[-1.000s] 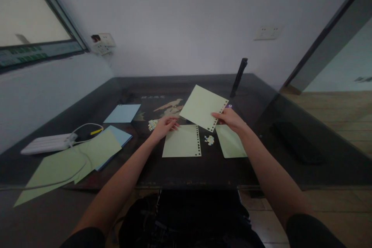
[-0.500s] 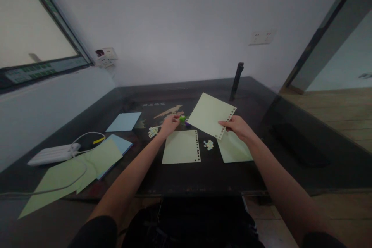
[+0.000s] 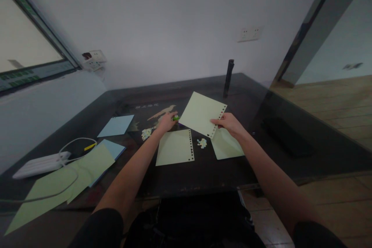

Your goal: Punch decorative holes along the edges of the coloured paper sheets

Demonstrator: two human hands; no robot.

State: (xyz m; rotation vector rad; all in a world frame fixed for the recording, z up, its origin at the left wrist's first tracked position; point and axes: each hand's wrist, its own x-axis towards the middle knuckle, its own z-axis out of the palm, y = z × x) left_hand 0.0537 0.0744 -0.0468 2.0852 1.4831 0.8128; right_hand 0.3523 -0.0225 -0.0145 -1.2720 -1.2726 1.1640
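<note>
reaching left hand [image 3: 166,122] now touches green punch [image 3: 176,117].

Left hand [image 3: 166,122] reaches forward, fingers curled; right hand [image 3: 229,124] pinches, raised.

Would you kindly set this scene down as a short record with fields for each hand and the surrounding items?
Left hand: left hand on a small green object, grip unclear
Right hand: right hand holds up a pale green sheet with a punched edge
On table: dark table; flat punched green sheet; paper confetti pile; plain green sheet
Far left: light blue sheet; white power strip
</note>
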